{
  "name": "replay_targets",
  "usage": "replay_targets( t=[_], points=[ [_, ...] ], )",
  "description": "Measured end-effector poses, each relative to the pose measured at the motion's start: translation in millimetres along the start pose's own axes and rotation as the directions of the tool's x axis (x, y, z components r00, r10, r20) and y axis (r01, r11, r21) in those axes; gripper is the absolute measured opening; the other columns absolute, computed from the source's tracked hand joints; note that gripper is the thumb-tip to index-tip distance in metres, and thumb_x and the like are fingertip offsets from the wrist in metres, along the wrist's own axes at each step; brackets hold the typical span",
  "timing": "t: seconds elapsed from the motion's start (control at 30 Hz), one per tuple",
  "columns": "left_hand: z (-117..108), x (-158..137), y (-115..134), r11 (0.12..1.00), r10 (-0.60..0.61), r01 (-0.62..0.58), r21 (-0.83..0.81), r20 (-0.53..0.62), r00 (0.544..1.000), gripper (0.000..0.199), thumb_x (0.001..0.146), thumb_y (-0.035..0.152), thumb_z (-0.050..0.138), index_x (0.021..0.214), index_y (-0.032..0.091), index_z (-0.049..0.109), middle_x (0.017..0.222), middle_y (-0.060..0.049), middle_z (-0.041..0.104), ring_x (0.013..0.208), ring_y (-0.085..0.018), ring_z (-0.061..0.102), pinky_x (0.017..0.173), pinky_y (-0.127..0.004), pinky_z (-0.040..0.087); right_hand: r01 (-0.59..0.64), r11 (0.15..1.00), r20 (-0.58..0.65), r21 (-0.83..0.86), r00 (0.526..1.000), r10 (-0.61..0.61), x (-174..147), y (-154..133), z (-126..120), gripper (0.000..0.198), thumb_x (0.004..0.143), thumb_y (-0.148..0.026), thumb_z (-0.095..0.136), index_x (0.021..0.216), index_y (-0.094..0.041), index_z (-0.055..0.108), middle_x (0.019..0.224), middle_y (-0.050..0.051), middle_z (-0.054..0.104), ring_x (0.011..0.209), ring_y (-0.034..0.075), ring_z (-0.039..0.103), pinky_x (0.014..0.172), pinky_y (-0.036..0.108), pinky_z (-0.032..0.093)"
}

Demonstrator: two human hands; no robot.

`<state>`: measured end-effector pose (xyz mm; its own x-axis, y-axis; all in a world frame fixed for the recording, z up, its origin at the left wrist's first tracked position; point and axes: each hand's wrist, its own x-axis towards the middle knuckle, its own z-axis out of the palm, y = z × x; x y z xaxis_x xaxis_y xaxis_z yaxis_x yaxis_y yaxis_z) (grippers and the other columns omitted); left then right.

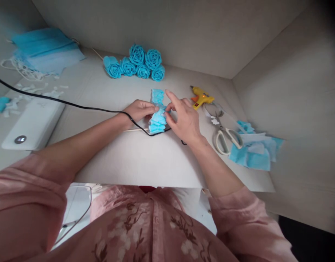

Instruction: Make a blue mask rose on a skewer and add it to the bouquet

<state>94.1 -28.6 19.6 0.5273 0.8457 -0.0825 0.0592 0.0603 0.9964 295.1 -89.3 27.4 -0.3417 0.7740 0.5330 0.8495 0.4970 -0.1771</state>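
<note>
Thumb and fingertips of the left hand [141,110] pinch the left edge of a ruffled blue strip [158,121], near the centre of the frame. The right hand [185,118] is partly open, its index finger raised and its thumb and another fingertip at the strip's right edge; whether they grip it firmly I cannot tell. The strip runs up and down between the hands, narrowed where the left thumb presses.

For tidy work, the left pinch should stay firm and close to the folds while the right fingertips take up only a little material at a time, so the gathers come out even; pulling hard would probably flatten them or tear the thin layer.

Just below, a black cable [96,108] crosses in front of the left wrist and reaches the strip's lower end, where it could snag; nudging it aside would help. A pale stick [135,130] lies beside that lower end.

Right of centre, a yellow glue gun [203,97] lies near the scissors [221,124]. It would be wise to keep the knuckles off its nozzle, which may be hot. Cut blue pieces [258,160] lie beyond, at the right. At upper centre, rolled blue flowers [153,59] sit grouped; pleated masks [48,45] are stacked at upper left.
</note>
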Motion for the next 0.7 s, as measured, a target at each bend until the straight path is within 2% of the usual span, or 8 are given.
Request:
replay_targets(
  t=[0.1,0.37,0.7],
  points=[
    [-0.5,-0.1,-0.8,1.0,-0.007,0.007,-0.012,-0.002,1.0,0.039,0.076,0.045,0.082,0.06,0.015,0.063,0.057,0.0,0.057,0.056,-0.011,0.049,0.059,-0.027,0.036,-0.022,0.999,-0.01,-0.04,1.0,0.021,-0.1,-3.9,2.3,0.057,0.11,-0.041,0.036,0.164,-0.025,0.037,0.108,0.008,0.074,0.103,0.027,0.064,0.09,0.04,0.057],
    [0.9,-0.7,-0.9,0.992,-0.06,0.052,-0.114,-0.068,0.996,0.025,0.077,0.034,0.079,0.066,0.014,0.069,0.06,0.0,0.06,0.057,-0.011,0.052,0.062,-0.026,0.043,0.044,0.996,0.044,-0.074,0.998,-0.041,1.0,-0.3,-1.5,0.055,0.111,-0.033,0.034,0.166,-0.03,0.035,0.106,0.007,0.072,0.104,0.026,0.062,0.09,0.038,0.056],
    [3.7,-4.0,8.2,0.979,-0.091,0.074,-0.192,-0.079,0.993,0.029,0.08,0.026,0.079,0.06,0.014,0.061,0.06,0.0,0.059,0.056,-0.01,0.053,0.062,-0.025,0.044,0.039,0.995,0.083,-0.093,0.996,-0.031,0.7,0.5,0.2,0.058,0.11,-0.029,0.039,0.167,-0.032,0.033,0.11,0.007,0.071,0.105,0.025,0.062,0.09,0.036,0.056]
  ],
)
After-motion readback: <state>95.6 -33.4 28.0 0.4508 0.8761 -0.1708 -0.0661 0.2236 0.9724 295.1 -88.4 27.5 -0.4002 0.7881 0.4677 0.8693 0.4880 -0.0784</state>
